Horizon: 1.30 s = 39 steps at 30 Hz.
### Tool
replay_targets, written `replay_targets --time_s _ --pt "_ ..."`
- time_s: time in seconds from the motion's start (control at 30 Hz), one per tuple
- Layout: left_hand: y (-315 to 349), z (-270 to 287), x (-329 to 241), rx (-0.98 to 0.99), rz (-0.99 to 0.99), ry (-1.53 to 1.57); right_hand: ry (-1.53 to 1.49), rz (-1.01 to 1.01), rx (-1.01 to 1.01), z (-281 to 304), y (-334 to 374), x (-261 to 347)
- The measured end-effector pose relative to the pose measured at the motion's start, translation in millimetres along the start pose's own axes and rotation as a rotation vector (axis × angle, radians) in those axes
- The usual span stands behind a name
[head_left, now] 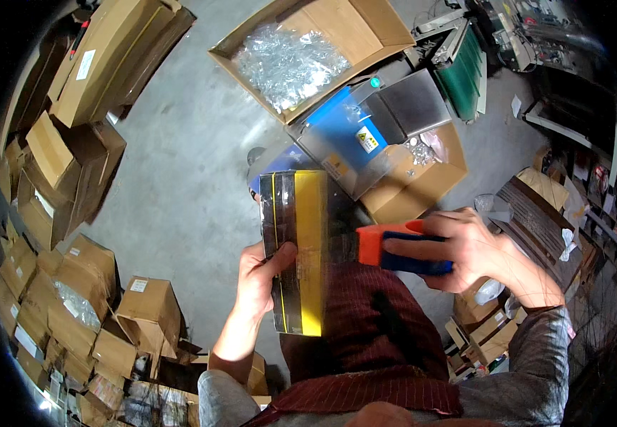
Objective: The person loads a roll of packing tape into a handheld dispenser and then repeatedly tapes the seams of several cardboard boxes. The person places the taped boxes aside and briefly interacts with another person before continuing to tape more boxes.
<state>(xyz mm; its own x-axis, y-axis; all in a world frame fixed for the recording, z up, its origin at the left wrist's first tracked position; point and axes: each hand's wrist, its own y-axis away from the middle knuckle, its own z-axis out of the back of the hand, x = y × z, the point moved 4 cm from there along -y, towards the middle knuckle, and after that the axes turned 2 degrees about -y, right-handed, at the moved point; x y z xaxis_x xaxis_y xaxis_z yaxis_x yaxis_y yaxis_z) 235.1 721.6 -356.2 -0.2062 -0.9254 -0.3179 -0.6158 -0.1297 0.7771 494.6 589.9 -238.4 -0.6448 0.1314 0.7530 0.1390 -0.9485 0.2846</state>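
The black-and-yellow box (309,249) is up front, held lengthwise before the body, above the floor (180,167); the left hand (258,279) is closed on its left side, thumb flat across the black face, the other fingers mostly hidden behind; just to the right of the box, the right hand (470,252) is wrapped round an orange-and-blue handheld tool (413,265), perhaps a tape dispenser, its orange end facing the box; the space between them is blurred, so I cannot tell whether they touch; behind the box's lower right side is a maroon pinstriped apron (390,331) on the person's lap.

Past the box's top, toward the right, stands a blue machine (344,135) with a yellow warning label (366,140); an open cardboard carton (411,198) sits to the right of the box, against the machine; farther off, above the box, a larger open carton (358,28) holds a heap of clear plastic pieces (290,64); well left of the box are piled brown cartons (81,274).
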Motion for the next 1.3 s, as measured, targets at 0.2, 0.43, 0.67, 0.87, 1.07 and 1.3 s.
replay_targets --time_s 0.2,0.43,0.67,0.87,1.07,1.3 --pt "-24.7 -17.4 29.0 -0.081 -0.11 -0.334 0.045 -0.259 0.239 -42.1 -44.8 -17.0" --pt "-21.5 -35.9 14.1 -0.036 -0.387 -0.057 0.417 -0.585 0.512 -111.9 -9.8 -100.7" --pt "-41.2 -31.6 24.2 -0.174 -0.348 -0.167 0.32 -0.587 0.121 -67.4 5.2 -9.1" --pt "-50.9 -67.4 25.2 -0.092 -0.271 0.058 0.024 -0.595 -0.038 -131.6 -19.8 -39.3" --pt "-86.4 -82.9 44.0 -0.182 -0.45 -0.495 0.172 -0.796 0.247 -130.2 31.5 -90.4" --pt "-216.6 -116.3 133.2 -0.139 -0.701 -1.807 0.083 -0.917 -0.196 -80.7 108.8 -123.4"
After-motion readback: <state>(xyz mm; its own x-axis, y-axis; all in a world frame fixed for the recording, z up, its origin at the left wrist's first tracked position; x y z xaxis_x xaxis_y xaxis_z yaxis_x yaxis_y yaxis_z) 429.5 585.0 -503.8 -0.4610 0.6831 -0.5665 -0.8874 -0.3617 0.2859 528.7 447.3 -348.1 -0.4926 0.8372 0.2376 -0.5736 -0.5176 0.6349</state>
